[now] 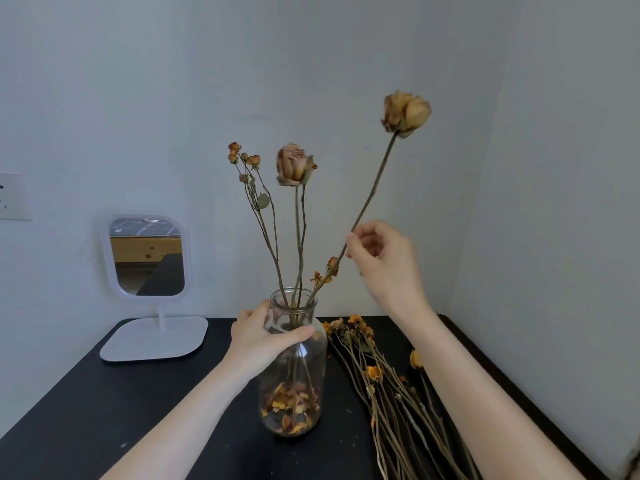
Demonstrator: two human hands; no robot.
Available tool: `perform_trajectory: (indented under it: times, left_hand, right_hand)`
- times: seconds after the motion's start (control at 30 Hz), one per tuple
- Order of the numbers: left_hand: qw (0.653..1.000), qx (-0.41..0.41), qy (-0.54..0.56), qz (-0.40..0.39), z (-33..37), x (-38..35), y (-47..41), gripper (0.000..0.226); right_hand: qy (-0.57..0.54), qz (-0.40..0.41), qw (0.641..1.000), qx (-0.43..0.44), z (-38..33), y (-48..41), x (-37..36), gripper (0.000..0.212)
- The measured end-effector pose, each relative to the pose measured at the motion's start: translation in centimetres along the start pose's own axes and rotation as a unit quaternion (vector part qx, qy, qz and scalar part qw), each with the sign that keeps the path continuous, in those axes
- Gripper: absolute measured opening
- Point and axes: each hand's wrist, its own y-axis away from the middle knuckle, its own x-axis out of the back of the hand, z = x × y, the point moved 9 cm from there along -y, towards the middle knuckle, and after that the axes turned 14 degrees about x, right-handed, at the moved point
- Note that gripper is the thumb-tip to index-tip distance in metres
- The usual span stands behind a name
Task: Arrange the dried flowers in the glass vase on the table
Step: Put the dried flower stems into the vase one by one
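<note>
A clear glass vase (313,351) stands on the black table (145,407), with loose dried petals at its bottom. My left hand (263,337) grips the vase at its shoulder, just below the neck. Two dried stems stand in it: a spray of small buds (244,159) and a pale rose (293,165). My right hand (382,258) pinches the stem of a third dried rose (406,113), which leans up to the right with its lower end inside the vase neck. A bundle of dried flowers (384,386) lies on the table right of the vase.
A white stand mirror (147,258) sits at the back left of the table on a flat white base. Walls close in behind and to the right. A wall socket (12,197) is at the far left.
</note>
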Motion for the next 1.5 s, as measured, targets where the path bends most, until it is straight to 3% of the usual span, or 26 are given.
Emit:
perform_trajectory:
  times: [0.13,0.23,0.37,0.57,1.13,1.23,1.3,1.37,1.43,1.5]
  left_hand:
    - [1.0,-0.018,0.008,0.002,0.5,-0.3,0.3,0.075]
    - [0.997,-0.032,0.067,-0.022,0.9,-0.7,0.7,0.06]
    - [0.994,-0.047,0.088,-0.053,1.3,-0.8,1.2,0.06]
    - [0.989,-0.051,0.088,-0.105,1.1,-0.6,1.4,0.039]
    - [0.99,-0.066,0.117,-0.032,1.4,-0.9,1.9,0.059]
    - [0.985,-0.087,0.138,0.047,0.9,0.2,3.3,0.07]
    - [0.972,-0.112,0.147,0.144,0.4,1.5,5.6,0.062]
    - [0.953,-0.188,0.113,0.207,0.6,1.6,8.6,0.044]
    - [0.945,-0.262,0.054,0.19,0.9,-0.4,11.0,0.028]
    - [0.952,-0.287,-0.006,0.106,0.7,-3.9,11.8,0.016]
  right_hand:
    - [0.02,-0.044,0.998,-0.032,1.3,1.5,-1.5,0.004]
    - [0.037,-0.077,0.995,-0.055,2.4,2.5,-2.4,0.007]
    - [0.054,-0.13,0.987,-0.08,3.3,3.4,-3.5,0.008]
    - [-0.02,-0.088,0.989,-0.113,3.5,2.9,-3.0,0.005]
    - [-0.011,-0.076,0.988,-0.137,5.1,4.6,-2.1,0.007]
    - [0.005,-0.083,0.983,-0.162,6.4,6.0,-1.0,0.007]
    - [0.018,-0.083,0.979,-0.184,7.6,7.1,0.1,0.006]
    - [0.044,-0.083,0.974,-0.205,9.1,8.4,1.5,0.005]
    - [0.078,-0.093,0.964,-0.235,10.9,9.9,3.1,0.006]
    - [0.107,-0.112,0.949,-0.273,12.8,11.6,4.5,0.009]
